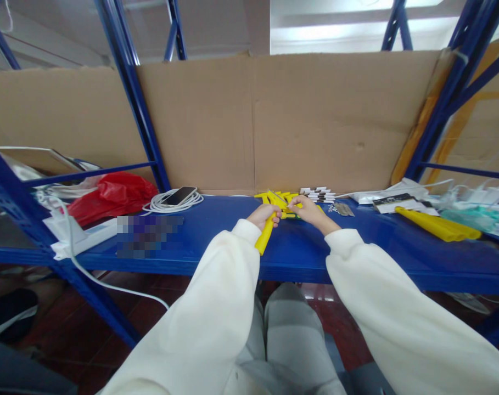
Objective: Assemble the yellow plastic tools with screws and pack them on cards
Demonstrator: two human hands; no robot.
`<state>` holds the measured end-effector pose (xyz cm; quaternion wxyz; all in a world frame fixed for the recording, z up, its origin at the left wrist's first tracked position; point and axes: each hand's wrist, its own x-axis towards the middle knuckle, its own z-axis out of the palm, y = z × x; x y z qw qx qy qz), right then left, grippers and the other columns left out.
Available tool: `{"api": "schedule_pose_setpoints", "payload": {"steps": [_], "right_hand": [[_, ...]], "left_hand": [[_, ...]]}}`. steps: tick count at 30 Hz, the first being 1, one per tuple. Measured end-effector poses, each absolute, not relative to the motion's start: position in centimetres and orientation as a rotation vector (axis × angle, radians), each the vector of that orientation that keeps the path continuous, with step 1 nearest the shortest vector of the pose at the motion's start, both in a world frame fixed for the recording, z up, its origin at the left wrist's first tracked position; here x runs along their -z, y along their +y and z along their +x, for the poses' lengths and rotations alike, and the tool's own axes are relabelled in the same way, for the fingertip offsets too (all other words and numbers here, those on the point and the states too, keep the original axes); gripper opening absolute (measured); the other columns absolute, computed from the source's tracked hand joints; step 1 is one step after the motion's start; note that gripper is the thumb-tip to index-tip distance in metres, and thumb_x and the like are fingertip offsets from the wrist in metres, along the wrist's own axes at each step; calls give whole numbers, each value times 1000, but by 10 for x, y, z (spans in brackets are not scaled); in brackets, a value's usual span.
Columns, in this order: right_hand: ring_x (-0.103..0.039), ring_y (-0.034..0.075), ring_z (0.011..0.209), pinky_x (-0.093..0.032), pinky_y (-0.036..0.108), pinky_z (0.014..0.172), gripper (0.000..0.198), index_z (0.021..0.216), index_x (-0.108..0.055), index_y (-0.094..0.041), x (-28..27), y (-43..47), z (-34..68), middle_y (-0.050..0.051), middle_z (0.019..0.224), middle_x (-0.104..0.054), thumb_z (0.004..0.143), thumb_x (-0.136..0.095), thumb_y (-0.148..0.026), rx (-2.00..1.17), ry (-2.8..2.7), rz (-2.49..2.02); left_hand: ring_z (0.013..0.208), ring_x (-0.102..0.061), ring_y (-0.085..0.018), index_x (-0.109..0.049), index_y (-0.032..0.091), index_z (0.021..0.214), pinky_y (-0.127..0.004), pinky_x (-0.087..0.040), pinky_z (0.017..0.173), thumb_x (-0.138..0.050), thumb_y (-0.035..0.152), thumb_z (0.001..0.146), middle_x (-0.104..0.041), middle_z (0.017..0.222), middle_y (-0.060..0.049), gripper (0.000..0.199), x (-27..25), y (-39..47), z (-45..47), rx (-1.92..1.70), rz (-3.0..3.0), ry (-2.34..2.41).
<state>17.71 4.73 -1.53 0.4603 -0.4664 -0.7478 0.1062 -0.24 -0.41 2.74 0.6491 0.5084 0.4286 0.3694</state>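
My left hand [267, 216] is wrapped around a yellow handle-like piece [265, 236], whose smooth, rounded end points down toward the shelf's front edge. Close to its right, my right hand [307, 212] has thumb and fingers pinched together; whatever they hold is too small to make out. Behind and between both hands lies a pile of yellow pieces [289, 197], partly covered by my fingers. A stack of small white-and-black packs [317, 194] sits just beyond the right hand. Small metal bits [343, 209] lie beside that stack.
The blue shelf [224, 219] has a cardboard back panel [307, 120] and blue uprights. At left are a coiled white cable [156, 203], a phone [180, 195], a red bag [113, 195] and a power strip [96, 237]. Yellow tapered pieces [438, 225] lie right.
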Motion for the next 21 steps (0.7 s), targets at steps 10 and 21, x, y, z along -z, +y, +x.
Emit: {"api": "schedule_pose_setpoints", "payload": {"steps": [10, 21], "right_hand": [[-65, 24, 93, -48, 43, 97, 17, 67, -61, -22, 16, 47, 177, 4, 84, -69, 76, -72, -30, -367, -1787, -1128], [-67, 17, 93, -55, 35, 88, 24, 91, -60, -22, 15, 43, 174, 2, 100, -70, 73, -76, -23, -753, -1498, -1061]], "left_hand": [[35, -34, -6, -49, 17, 75, -18, -29, 39, -48, 0, 81, -44, 49, 6, 19, -24, -1, -2, -844, 1224, 930], [34, -31, -4, -46, 19, 77, -15, -26, 37, -44, 0, 84, -42, 50, 8, 20, -26, -4, -3, -841, 1170, 833]]}}
